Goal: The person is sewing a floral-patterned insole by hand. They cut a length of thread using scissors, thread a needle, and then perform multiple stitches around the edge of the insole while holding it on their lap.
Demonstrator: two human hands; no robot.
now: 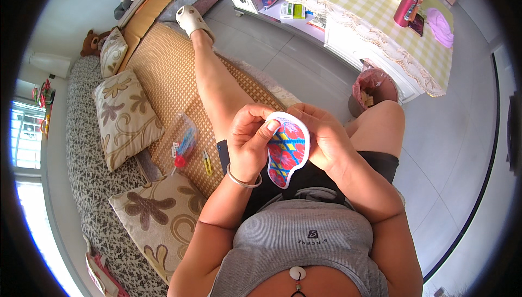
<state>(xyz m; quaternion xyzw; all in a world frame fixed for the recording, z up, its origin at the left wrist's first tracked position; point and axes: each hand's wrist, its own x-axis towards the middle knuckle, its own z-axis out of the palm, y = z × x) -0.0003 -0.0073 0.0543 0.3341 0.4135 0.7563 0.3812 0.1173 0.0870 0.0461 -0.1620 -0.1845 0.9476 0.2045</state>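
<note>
Above my lap I hold an embroidered insole point(286, 153), patterned in red, blue, yellow and purple with a white border. It curves, and its narrower end points down toward my body. My left hand point(247, 142) is closed on the insole's upper left edge, the thumb lying on the patterned face. My right hand point(323, 136) is closed at the upper right edge, its fingertips partly hidden behind the rim. Whether a needle or thread is between those fingers cannot be made out. On the woven mat left of my lap lie yellow-handled snips point(207, 163).
Beside the snips is a clear plastic bag point(186, 139) with blue and red contents. Patterned cushions point(128, 115) line the sofa at left. A bin point(374, 87) stands right of my knee, below a cloth-covered table point(353, 3) bearing a red thermos point(408, 6).
</note>
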